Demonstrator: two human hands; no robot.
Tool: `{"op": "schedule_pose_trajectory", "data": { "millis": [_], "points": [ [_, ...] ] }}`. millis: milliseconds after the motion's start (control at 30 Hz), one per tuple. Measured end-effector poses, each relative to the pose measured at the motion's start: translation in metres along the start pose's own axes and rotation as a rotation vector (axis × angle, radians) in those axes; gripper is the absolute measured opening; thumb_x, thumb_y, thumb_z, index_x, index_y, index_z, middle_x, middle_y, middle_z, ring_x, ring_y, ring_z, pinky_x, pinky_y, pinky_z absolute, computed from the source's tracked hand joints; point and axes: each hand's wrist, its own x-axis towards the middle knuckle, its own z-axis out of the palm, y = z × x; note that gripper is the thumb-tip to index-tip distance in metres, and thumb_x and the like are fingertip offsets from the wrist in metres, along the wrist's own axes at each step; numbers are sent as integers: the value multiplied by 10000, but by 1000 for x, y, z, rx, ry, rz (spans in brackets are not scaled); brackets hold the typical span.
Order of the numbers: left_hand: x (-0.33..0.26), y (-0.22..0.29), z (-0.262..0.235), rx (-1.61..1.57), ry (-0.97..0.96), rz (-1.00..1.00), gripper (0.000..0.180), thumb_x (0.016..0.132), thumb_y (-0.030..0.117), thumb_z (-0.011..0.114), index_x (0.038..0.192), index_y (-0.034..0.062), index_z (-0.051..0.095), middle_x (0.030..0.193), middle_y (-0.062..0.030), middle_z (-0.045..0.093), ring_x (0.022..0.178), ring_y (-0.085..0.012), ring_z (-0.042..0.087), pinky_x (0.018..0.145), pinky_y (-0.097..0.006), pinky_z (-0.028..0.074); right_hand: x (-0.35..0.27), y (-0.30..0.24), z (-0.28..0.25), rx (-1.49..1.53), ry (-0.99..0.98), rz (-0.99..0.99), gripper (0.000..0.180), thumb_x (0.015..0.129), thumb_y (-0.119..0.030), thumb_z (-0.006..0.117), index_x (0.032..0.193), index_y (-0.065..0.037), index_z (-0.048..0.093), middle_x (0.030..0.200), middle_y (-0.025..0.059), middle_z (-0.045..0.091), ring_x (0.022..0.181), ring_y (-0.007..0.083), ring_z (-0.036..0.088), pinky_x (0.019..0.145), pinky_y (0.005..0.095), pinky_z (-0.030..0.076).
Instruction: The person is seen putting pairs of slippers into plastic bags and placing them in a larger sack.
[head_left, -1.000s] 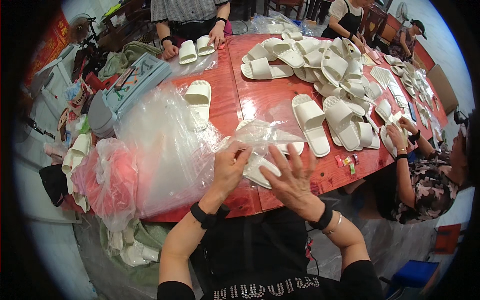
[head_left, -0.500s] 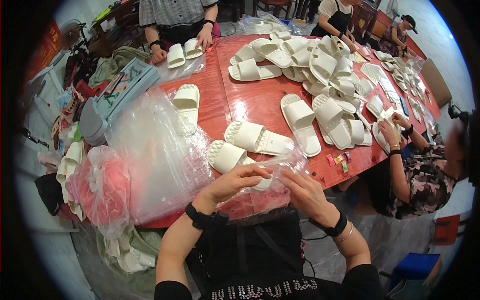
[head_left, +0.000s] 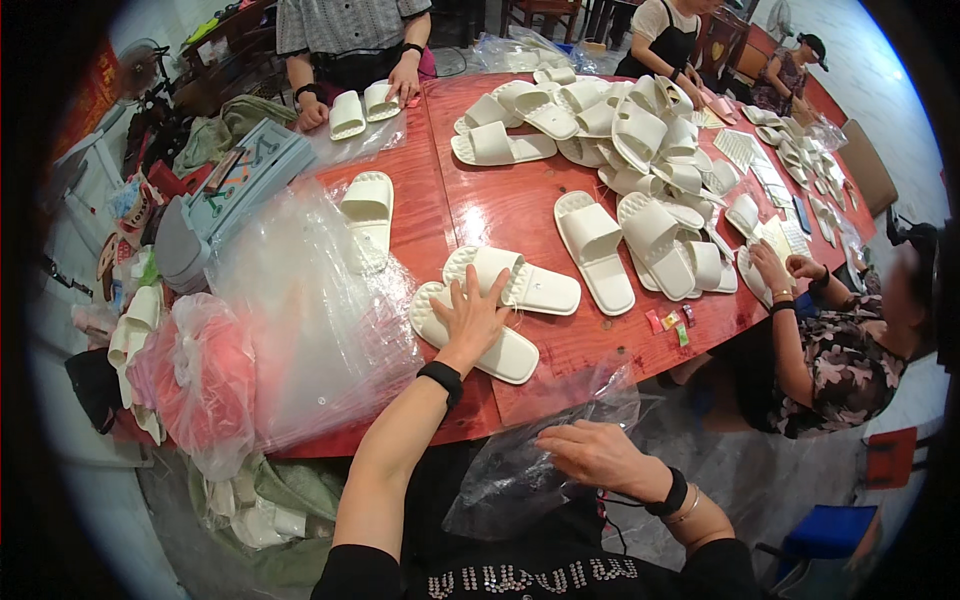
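My left hand (head_left: 472,322) lies over the strap of a cream slide slipper (head_left: 508,357), fingers spread. Its fingertips reach toward a second cream slide slipper (head_left: 548,289) lying alongside, toes to the left. In my right hand (head_left: 600,458), bent fingers pinch a transparent plastic bag (head_left: 505,480), which hangs limp off the table's near edge in front of my body. Left of the pair, one more slide slipper (head_left: 368,215) rests at the edge of a stack of flat transparent bags (head_left: 290,350).
A big heap of cream slippers (head_left: 640,135) covers the red table (head_left: 420,190) at the back right. Small colourful packets (head_left: 668,322) lie near the right edge. A grey-blue tool tray (head_left: 235,185) and a pink bundle in plastic (head_left: 205,370) are leftward. Several co-workers handle slippers around the table.
My left hand has left the bag and moved forward onto the slippers. My right hand has drawn the bag down toward my body, off the near slipper.
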Motion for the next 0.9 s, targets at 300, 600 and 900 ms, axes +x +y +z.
{"op": "schedule_pose_trajectory", "data": {
  "millis": [300,600,900],
  "points": [
    [11,-54,14,-35,106,428,478,783,187,540,1245,257,444,1254,-128,437,1027,-282,498,902,-536,292,-13,-1,11,100,-57,-19,288,747,-153,615,1022,-88,562,1012,17,575,756,204,562,639,323,487],
    [12,-3,12,14,173,34,527,778,344,551,1262,168,438,1289,-190,371,1114,-356,438,948,-542,211,1,-15,23,128,-55,-125,254,757,-139,602,1003,-87,568,990,14,565,733,193,553,613,312,477],
    [-11,-47,-31,153,509,329,436,657,74,589,1087,137,570,1214,-161,442,1063,-329,457,869,-485,327,-5,-12,22,161,-33,-83,277,753,-128,597,1026,-97,560,1020,26,575,748,209,564,635,312,481]
  ]
}}
